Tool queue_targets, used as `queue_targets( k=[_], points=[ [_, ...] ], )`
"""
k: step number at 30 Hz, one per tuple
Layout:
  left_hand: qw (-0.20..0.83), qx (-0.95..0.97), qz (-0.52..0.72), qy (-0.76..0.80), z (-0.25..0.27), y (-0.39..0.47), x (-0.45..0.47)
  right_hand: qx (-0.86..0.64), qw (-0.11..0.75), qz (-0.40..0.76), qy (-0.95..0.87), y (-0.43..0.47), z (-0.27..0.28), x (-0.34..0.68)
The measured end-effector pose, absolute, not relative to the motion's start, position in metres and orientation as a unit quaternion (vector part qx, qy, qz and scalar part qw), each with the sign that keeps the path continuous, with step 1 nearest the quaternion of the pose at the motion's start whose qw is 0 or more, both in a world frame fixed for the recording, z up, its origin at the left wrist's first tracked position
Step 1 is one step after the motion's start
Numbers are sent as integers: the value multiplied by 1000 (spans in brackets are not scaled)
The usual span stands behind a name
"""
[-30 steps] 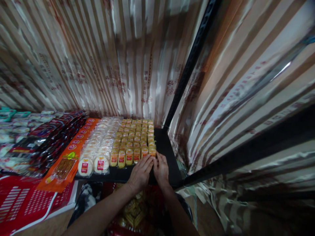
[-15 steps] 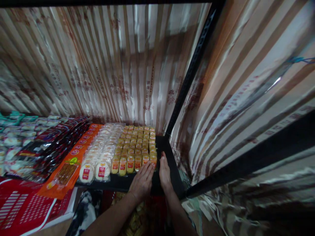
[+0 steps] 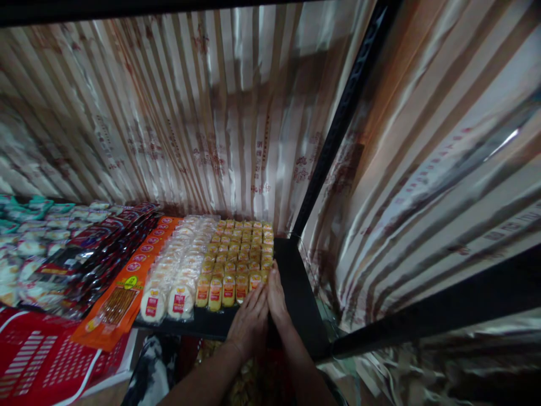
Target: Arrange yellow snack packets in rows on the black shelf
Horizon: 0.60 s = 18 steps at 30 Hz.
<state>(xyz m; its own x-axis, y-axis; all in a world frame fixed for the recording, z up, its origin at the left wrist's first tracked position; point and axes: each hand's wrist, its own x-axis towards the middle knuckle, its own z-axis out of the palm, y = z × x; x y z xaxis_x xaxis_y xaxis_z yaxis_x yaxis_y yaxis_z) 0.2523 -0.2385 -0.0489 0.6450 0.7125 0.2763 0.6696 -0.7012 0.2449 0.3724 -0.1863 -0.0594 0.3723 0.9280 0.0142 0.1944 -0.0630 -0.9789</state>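
Rows of small yellow wrapped cakes (image 3: 229,288) stand close together on a black shelf (image 3: 298,287). My left hand (image 3: 250,318) lies with straight fingers at the front right corner of these rows, its fingertips touching or very near the front cakes. Along their right side, my right hand (image 3: 276,296) is held flat on edge, fingers stretched forward and pressed close to the end column. The two hands nearly meet at the corner, and neither grasps anything. Left of the cakes are two rows of white round packaged crackers (image 3: 180,303).
An orange packet of stick snacks (image 3: 120,293) and a pile of dark packets (image 3: 97,254) lie farther left. A red basket (image 3: 38,355) stands below the shelf front. A black upright post (image 3: 325,146) rises at the right, before striped sheeting (image 3: 236,124).
My right hand has moved left against the side of the yellow cakes, closing the gap there. My left hand stays at the front corner. The view has shifted slightly.
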Motion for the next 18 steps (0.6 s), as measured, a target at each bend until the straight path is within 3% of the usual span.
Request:
queue_targets(
  k=[18],
  points=[
    [18,906,130,401,-55,-239,256,-561,588,421,-404,-153,-47,390]
  ],
)
